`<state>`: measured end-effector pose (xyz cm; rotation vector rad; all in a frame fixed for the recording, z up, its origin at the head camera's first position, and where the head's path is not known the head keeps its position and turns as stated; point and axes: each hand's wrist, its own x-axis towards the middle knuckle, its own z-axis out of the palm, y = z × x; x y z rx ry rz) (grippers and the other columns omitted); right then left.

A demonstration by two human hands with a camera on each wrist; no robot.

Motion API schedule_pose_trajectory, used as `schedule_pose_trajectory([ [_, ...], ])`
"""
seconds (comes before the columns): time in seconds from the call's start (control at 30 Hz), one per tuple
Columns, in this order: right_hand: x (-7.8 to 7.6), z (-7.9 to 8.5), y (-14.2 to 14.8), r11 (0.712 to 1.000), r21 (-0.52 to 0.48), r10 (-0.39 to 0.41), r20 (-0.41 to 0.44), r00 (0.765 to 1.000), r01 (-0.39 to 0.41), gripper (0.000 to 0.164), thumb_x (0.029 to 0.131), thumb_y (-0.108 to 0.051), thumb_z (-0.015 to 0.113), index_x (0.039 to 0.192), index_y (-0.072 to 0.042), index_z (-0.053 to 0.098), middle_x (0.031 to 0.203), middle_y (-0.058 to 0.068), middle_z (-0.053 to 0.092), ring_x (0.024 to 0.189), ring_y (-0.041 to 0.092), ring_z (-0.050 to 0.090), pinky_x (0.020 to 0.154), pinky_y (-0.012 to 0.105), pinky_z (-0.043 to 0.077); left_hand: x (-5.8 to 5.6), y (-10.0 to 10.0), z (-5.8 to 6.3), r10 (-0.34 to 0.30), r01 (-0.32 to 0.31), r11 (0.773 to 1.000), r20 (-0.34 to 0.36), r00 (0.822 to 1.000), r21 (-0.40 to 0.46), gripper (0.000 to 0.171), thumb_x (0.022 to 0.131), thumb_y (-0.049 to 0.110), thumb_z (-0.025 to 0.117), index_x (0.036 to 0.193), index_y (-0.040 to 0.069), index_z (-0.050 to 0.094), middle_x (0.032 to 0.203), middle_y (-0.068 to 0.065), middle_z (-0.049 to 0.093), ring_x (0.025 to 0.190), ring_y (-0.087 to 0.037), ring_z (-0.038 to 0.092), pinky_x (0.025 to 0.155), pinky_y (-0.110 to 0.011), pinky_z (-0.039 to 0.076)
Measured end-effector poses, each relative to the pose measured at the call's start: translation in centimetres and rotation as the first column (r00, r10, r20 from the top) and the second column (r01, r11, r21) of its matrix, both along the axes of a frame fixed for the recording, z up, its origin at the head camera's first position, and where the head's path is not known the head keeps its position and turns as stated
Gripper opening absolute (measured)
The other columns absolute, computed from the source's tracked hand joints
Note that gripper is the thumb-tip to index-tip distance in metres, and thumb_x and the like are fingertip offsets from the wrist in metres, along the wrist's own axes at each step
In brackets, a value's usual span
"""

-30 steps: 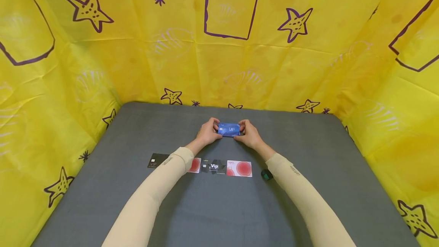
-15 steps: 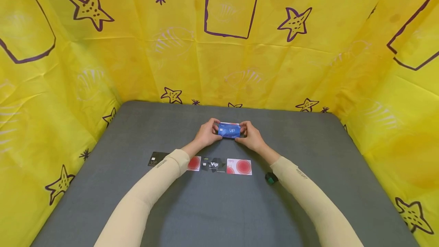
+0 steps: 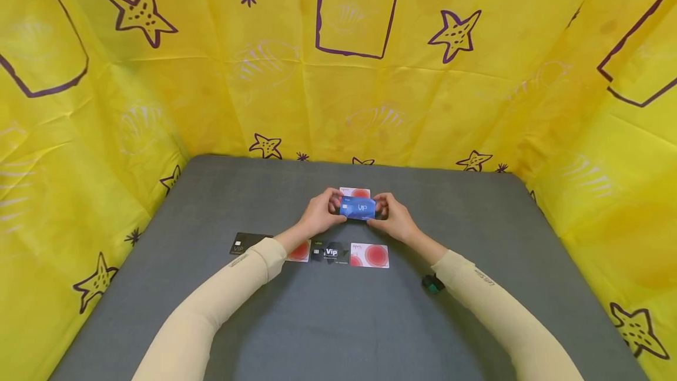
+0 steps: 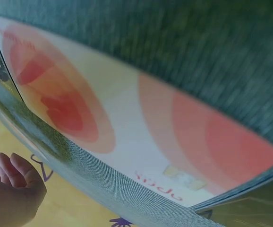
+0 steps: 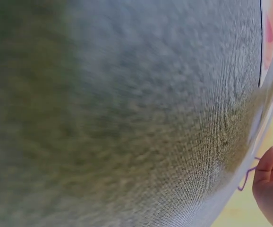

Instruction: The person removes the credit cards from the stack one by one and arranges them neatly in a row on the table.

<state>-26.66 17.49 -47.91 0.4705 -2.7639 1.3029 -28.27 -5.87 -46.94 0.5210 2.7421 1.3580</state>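
A blue card marked VIP (image 3: 357, 208) is held between both hands above the grey table. My left hand (image 3: 321, 211) pinches its left edge, thumb along the near side. My right hand (image 3: 394, 216) pinches the right edge in the same manner. Just beyond it shows a white card with red circles (image 3: 355, 192), partly covered by the blue one. In the left wrist view only curled fingers of the left hand (image 4: 16, 189) appear at the lower left. The right wrist view catches part of the right hand (image 5: 272, 182) at its lower right edge.
Nearer me a row of cards lies on the grey table (image 3: 338, 322): a black VIP card (image 3: 244, 243), a red-circled card (image 3: 301, 251) partly under the left arm, a dark Vip card (image 3: 330, 253) and another red-circled card (image 3: 369, 256). A small black-and-green object (image 3: 432, 284) sits by the right sleeve.
Both hands have brought the blue card slightly toward me and to the right, uncovering more of the red-circled card behind it. My forearms have spread apart.
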Motion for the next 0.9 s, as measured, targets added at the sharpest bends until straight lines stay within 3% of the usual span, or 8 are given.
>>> schedule_pose_trajectory([
  [0.4, 2.2, 0.1, 1.0, 0.999, -0.025, 0.033, 0.013, 0.999, -0.032, 0.058, 0.076, -0.013, 0.085, 0.122, -0.005, 0.051, 0.094, 0.007, 0.058, 0.08, 0.021, 0.052, 0.068, 0.027, 0.042, 2.3, -0.1, 0.0, -0.049, 0.05, 0.996, -0.01, 0.999, 0.078, 0.056, 0.074, 0.007, 0.085, 0.122, 0.006, 0.058, 0.091, -0.004, 0.06, 0.081, -0.018, 0.053, 0.073, -0.027, 0.044],
  [0.9, 4.5, 0.1, 2.0, 0.998, -0.036, 0.055, 0.046, 0.997, -0.053, 0.058, 0.076, -0.016, 0.085, 0.122, -0.007, 0.051, 0.095, 0.006, 0.059, 0.08, 0.021, 0.053, 0.065, 0.026, 0.043, 4.4, 0.1, 0.0, -0.086, 0.086, 0.995, 0.005, 0.996, 0.049, 0.054, 0.072, 0.012, 0.087, 0.116, 0.006, 0.057, 0.091, -0.002, 0.06, 0.082, -0.017, 0.053, 0.074, -0.029, 0.043],
])
